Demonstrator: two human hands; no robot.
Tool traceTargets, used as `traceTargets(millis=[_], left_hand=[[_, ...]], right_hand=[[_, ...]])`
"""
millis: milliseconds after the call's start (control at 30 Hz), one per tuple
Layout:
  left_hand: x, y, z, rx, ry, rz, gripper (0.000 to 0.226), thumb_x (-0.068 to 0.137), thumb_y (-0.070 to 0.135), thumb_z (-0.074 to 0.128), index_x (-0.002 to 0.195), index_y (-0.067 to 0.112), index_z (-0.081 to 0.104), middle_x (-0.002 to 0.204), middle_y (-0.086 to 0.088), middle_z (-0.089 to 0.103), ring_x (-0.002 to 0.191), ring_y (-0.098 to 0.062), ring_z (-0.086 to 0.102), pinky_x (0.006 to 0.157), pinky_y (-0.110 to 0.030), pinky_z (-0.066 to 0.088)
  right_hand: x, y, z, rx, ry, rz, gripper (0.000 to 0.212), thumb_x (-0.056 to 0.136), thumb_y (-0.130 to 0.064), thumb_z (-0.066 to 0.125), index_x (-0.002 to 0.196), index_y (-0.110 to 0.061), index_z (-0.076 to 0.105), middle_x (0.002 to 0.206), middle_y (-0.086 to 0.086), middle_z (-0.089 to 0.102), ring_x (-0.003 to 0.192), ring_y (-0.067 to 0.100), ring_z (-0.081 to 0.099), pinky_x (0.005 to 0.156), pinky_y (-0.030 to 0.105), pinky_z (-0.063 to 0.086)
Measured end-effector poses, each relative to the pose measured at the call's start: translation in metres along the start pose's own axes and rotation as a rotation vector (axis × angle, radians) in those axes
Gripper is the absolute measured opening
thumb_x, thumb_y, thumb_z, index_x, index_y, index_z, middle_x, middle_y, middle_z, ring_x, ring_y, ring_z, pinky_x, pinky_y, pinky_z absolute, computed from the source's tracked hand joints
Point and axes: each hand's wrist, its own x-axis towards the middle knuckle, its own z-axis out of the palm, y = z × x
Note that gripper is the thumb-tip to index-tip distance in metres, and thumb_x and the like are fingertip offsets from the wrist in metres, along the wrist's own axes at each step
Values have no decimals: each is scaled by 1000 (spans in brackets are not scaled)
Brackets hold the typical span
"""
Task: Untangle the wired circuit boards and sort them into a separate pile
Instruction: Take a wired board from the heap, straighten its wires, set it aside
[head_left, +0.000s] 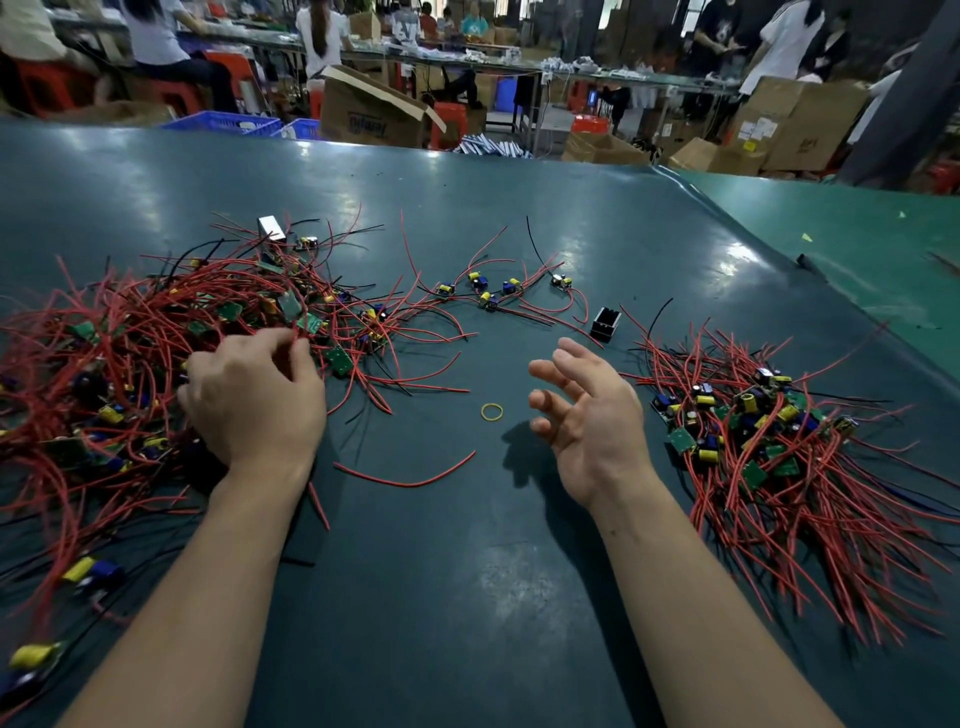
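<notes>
A big tangle of small green circuit boards with red and black wires (156, 332) covers the left of the dark green table (467, 597). My left hand (254, 395) lies on its right edge, fingers curled and pinching red wires near a board. On the right lies a neater pile of wired boards (769, 447), wires fanning toward me. My right hand (582, 410) hovers between the two piles, palm turned left, fingers spread and holding nothing. A few separate wired boards (488, 291) lie in a loose row further back.
A yellow rubber band (491, 411) and a loose red wire (410, 475) lie between my hands. A small black box (605, 325) stands behind my right hand. People, cardboard boxes and red stools fill the room beyond the table's far edge.
</notes>
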Motion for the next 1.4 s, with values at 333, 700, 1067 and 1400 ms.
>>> traceTargets(millis=[333,700,1067,1400], left_hand=[[-23,30,-2,-202,48,482,12,87,22,68,95,18,77,92,-5,69,87,-34,56,75,-43,41],[-38,43,1,-449,-23,817,7,85,14,76,91,11,78,87,-4,69,77,-30,61,70,-46,46],[-42,38,5,-292,-548,468,34,84,34,72,114,25,58,96,11,69,97,-19,63,89,-37,44],[-49,43,0,-645,-698,536,99,71,45,83,152,34,27,121,13,64,112,0,58,99,-18,41]], right_hand=[[-12,13,14,-342,-179,-120,14,96,-14,60,109,-13,64,79,1,69,48,11,59,38,20,41],[-8,10,12,-194,-179,-127,1,94,-12,62,95,-12,62,77,6,70,60,17,67,45,23,50],[3,-8,-4,150,79,-216,16,101,-14,48,93,-16,61,64,0,66,51,16,62,41,19,43],[-3,-10,0,418,-95,26,14,87,-12,49,78,-8,58,57,4,51,43,15,43,38,19,33]])
